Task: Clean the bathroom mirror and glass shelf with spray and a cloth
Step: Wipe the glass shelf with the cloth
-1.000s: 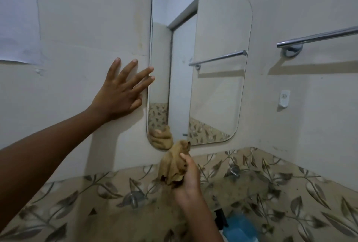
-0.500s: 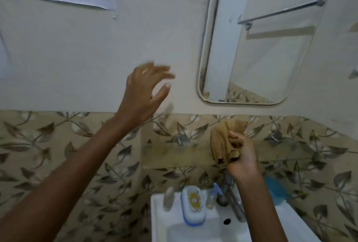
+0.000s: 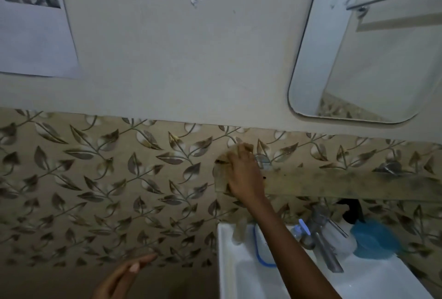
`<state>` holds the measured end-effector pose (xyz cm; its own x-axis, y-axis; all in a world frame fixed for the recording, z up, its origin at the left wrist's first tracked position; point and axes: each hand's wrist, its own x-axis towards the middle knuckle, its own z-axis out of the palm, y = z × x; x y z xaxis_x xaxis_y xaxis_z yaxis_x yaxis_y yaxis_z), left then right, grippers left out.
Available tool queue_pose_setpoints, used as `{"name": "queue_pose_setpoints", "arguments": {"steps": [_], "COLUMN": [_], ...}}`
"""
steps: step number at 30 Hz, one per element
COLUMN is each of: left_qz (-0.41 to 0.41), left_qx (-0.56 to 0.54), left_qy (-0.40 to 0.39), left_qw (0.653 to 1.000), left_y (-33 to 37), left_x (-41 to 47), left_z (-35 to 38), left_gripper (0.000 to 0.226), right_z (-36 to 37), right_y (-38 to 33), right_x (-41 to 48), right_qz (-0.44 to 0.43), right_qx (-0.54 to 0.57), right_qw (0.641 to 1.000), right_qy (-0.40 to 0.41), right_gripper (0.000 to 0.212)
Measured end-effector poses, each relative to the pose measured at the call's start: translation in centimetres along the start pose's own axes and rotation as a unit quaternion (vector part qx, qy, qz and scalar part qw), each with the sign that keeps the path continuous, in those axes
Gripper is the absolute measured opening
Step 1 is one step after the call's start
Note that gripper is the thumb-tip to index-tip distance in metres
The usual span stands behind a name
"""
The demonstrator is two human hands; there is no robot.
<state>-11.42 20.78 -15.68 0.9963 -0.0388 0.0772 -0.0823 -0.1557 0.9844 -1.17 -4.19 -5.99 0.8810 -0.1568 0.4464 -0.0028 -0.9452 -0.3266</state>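
Bathroom wall, plain above and leaf-patterned tile (image 3: 100, 179) below, fills most of the view; a white sink (image 3: 241, 272) sits at lower right. The mirror (image 3: 373, 64) hangs at upper right, its lower left corner in frame. The glass shelf (image 3: 334, 185) runs along the tile below the mirror and above the sink, and its surface looks grimy and streaked.

Change noted: a second ago the right hand held the cloth bunched at the mirror's lower edge, and the left hand lay flat on the wall beside the mirror. The right hand (image 3: 244, 174) now presses the tan cloth (image 3: 235, 151) onto the left end of the shelf, palm down, fingers (image 3: 246, 155) closed over the cloth. The left hand (image 3: 119, 279) has dropped from the wall to the bottom of the frame, fingers open, holding nothing, well apart from the shelf.

Assessment: work has passed from the mirror to the shelf. The mirror appears free of obvious smears, though part of it is out of frame. Shelf wiping is only beginning; everything to the right of the hand remains dull, so most of the shelf is still to do.

Other items: a blue container with a dark top (image 3: 373, 239), possibly the spray, stands on the sink's rim at right, under the shelf. A tap (image 3: 320, 231) and a blue-edged soap dish (image 3: 260, 248) sit beside the forearm. Paper sheets (image 3: 35, 30) are stuck to the upper wall.

Risk: the shelf rests on small metal brackets (image 3: 389, 168); heavy pressure at the free end could strain it.
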Motion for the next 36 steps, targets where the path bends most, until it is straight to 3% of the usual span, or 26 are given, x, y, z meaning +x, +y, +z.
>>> {"name": "queue_pose_setpoints", "arguments": {"steps": [4, 7, 10, 16, 20, 24, 31, 34, 36], "left_qz": [0.002, 0.007, 0.084, 0.247, 0.292, 0.306, 0.292, 0.287, 0.283], "left_qx": [-0.037, -0.038, 0.016, 0.15, 0.221, 0.266, 0.283, 0.281, 0.279], "left_qy": [0.031, -0.037, -0.08, -0.061, -0.069, -0.082, -0.087, -0.089, -0.089], "left_qw": [0.999, 0.999, 0.993, 0.955, 0.928, 0.91, 0.909, 0.912, 0.913], "left_y": [1.3, 3.0, 5.1, 9.7, 11.0, 11.0, 10.6, 10.6, 10.6], "left_x": [-0.5, 1.3, 4.1, 10.0, 12.4, 13.4, 14.0, 14.3, 14.5], "left_z": [0.9, 1.4, 2.3, 5.7, 7.4, 8.3, 9.0, 9.2, 9.4], "left_gripper": [0.035, 0.027, 0.024, 0.021, 0.036, 0.036, 0.034, 0.034, 0.035], "right_z": [1.1, 0.4, -0.1, 0.1, 0.2, 0.2, 0.1, 0.0, -0.2], "right_y": [-0.5, -0.8, -1.0, -1.0, -0.9, -1.0, -0.9, -0.3, 1.0], "right_x": [-0.8, -0.6, -0.7, -0.6, -0.5, -0.9, -3.2, -5.3, -6.3], "right_qz": [0.002, 0.008, 0.007, 0.025, 0.023, 0.015, -0.029, -0.075, -0.087], "right_qx": [-0.062, -0.04, -0.036, -0.022, -0.046, -0.052, -0.058, -0.076, -0.093], "right_qw": [0.995, 0.993, 0.99, 0.99, 0.988, 0.988, 0.994, 0.994, 0.991], "right_qy": [-0.081, -0.113, -0.134, -0.138, -0.143, -0.147, -0.087, 0.019, 0.04], "right_gripper": [0.04, 0.043, 0.044, 0.046, 0.042, 0.042, 0.045, 0.044, 0.038]}}
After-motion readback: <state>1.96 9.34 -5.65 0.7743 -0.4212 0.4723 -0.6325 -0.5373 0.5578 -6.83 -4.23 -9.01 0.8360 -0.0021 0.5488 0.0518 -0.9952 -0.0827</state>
